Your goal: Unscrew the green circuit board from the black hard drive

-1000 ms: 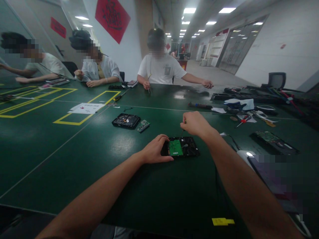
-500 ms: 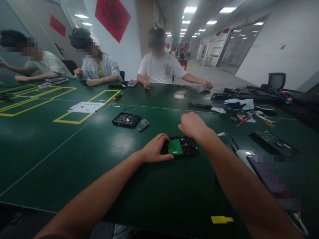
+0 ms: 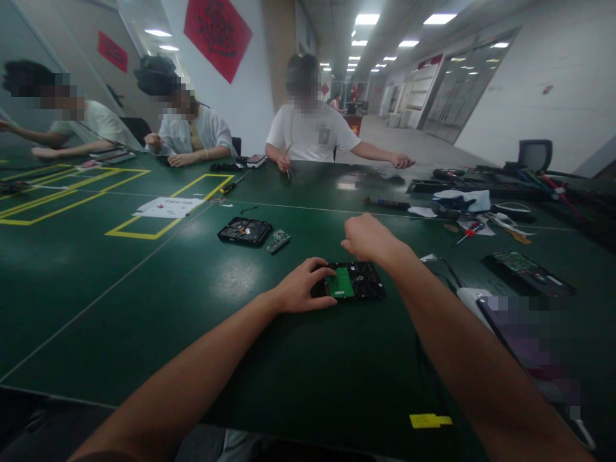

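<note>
Lying beyond the held hard drive (image 3: 357,282) is a circuit board (image 3: 278,241).

Left grip (image 3: 307,287) and right grip (image 3: 368,237) are both bare human hands, forearms (image 3: 216,353) bare too and tapering to the wrists, with what looks like a dark sleeve edge (image 3: 99,457) just showing at the left arm's near end and some pale grey cloth (image 3: 239,444), garment unclear, low between the arms.

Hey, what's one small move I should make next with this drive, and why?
I'd probably steady the hard drive with the left hand, which already spans its left end, one finger over the green board. The curled right hand is above its far edge, so any downward push might shift it.
</note>
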A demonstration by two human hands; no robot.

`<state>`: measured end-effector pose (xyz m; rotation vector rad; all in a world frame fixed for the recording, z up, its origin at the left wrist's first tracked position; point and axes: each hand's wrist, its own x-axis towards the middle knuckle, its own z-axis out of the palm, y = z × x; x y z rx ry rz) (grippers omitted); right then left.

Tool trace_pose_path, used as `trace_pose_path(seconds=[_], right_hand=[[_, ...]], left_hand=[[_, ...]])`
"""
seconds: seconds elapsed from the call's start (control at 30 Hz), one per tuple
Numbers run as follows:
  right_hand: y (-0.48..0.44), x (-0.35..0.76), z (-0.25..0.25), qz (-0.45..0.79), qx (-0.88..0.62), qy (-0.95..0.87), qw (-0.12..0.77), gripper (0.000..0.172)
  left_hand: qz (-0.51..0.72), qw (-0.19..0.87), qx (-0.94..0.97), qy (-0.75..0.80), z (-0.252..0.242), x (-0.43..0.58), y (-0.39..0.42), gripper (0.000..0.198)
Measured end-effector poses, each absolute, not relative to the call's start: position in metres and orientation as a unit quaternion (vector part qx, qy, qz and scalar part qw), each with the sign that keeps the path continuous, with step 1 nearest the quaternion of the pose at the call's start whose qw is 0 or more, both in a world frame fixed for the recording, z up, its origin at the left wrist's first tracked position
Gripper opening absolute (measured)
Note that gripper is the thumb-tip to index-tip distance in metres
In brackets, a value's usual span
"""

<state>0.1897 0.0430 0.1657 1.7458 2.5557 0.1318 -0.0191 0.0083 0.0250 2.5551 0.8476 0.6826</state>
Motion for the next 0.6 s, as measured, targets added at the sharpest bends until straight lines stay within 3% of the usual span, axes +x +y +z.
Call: trace_pose_path(seconds=[0.27, 0.43, 0.6], right_hand=[[0.037, 0.207, 0.170, 0.007, 0.522, 0.853, 0.001, 0.004], [0.033, 0.219, 0.167, -0.012, 0.545, 0.838, -0.018, 0.013], [0.021, 0.216, 0.163, 0.044, 0.600, 0.798, -0.042, 0.036]], left_hand=[[0.246, 0.189, 0.901, 0.305, 0.025, -0.019, 0.008, 0.067], [0.242, 0.187, 0.902, 0.305, 0.024, -0.019, 0.009, 0.067], [0.241, 0.185, 0.904, 0.302, 0.023, -0.019, 0.009, 0.068]])
